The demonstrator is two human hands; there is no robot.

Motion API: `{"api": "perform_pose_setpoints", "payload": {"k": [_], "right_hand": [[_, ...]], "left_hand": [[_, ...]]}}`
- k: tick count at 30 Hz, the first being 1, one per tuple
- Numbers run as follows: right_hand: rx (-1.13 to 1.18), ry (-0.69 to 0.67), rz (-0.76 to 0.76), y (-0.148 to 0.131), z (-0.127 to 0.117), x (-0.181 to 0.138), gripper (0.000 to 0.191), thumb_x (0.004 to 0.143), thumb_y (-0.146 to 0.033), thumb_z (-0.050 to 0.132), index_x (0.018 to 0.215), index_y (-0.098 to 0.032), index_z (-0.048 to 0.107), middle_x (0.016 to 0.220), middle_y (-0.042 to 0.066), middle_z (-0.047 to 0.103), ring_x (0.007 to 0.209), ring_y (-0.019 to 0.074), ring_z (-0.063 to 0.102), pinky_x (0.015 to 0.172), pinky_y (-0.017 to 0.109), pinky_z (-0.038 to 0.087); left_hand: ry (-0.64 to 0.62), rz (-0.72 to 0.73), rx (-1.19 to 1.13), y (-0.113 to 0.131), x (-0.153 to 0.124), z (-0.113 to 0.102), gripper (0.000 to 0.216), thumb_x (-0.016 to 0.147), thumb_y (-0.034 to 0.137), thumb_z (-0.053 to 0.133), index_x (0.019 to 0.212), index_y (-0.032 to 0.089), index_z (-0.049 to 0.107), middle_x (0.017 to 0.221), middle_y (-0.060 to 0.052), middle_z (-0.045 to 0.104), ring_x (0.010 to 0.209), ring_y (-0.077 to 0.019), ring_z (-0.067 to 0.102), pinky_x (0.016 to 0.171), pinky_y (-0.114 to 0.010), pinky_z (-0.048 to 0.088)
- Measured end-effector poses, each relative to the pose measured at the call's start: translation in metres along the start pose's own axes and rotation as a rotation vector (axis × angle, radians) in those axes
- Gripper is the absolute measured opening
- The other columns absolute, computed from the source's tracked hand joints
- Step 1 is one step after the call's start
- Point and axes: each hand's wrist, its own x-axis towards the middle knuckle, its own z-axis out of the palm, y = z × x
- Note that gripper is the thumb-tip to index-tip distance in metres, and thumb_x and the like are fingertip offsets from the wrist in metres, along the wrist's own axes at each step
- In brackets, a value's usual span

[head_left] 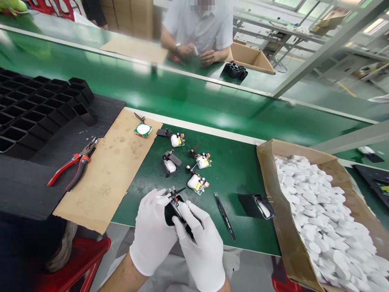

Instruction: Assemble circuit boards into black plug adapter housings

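Both my hands wear white gloves and meet at the table's near edge. My left hand (152, 233) and my right hand (202, 245) are both closed around one small black housing (175, 207) with a circuit board and wires showing in its open top. Just beyond them on the green mat (237, 162) lie several small circuit-board assemblies with white parts (198, 182). Black tweezers (225, 217) lie to the right of my right hand. Another black housing (263, 206) rests beside the cardboard box.
A cardboard box (270, 178) full of white foam pieces stands at the right. Red-handled pliers (73, 164) lie on a black sheet at left, next to a black compartment tray (36, 109). Across the green conveyor a person in a white shirt (197, 28) works with both hands.
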Motion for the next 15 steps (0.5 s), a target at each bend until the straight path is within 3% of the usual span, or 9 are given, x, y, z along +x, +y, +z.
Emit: {"api": "perform_pose_setpoints", "payload": {"k": [7, 12, 15], "right_hand": [[-0.046, 0.027, -0.078, -0.002, -0.005, 0.006, 0.029, 0.109, -0.024, 0.060, 0.136, -0.024, 0.071, 0.129, 0.016, 0.078, 0.101, 0.0260, 0.083, 0.088, 0.039, 0.071], [-0.183, 0.005, -0.136, -0.001, -0.001, 0.011, 0.030, 0.112, -0.025, 0.053, 0.126, -0.022, 0.079, 0.120, 0.017, 0.080, 0.097, 0.0278, 0.085, 0.081, 0.039, 0.073], [-0.202, 0.054, -0.172, -0.006, -0.015, 0.022, 0.027, 0.111, -0.024, 0.055, 0.119, -0.021, 0.081, 0.112, 0.015, 0.083, 0.094, 0.0255, 0.085, 0.079, 0.034, 0.072]], "left_hand": [[-0.049, 0.019, -0.008, -0.005, -0.004, 0.001, 0.041, 0.085, 0.010, 0.067, 0.124, 0.018, 0.059, 0.116, -0.015, 0.078, 0.110, -0.0354, 0.076, 0.097, -0.054, 0.064], [-0.248, 0.030, -0.261, -0.035, 0.001, -0.018, 0.050, 0.085, 0.016, 0.073, 0.133, 0.023, 0.061, 0.128, -0.013, 0.076, 0.121, -0.0339, 0.074, 0.105, -0.055, 0.064], [-0.258, -0.100, -0.317, -0.053, 0.008, -0.032, 0.038, 0.094, 0.023, 0.067, 0.132, 0.025, 0.062, 0.128, -0.011, 0.075, 0.122, -0.0311, 0.074, 0.107, -0.057, 0.062]]}}
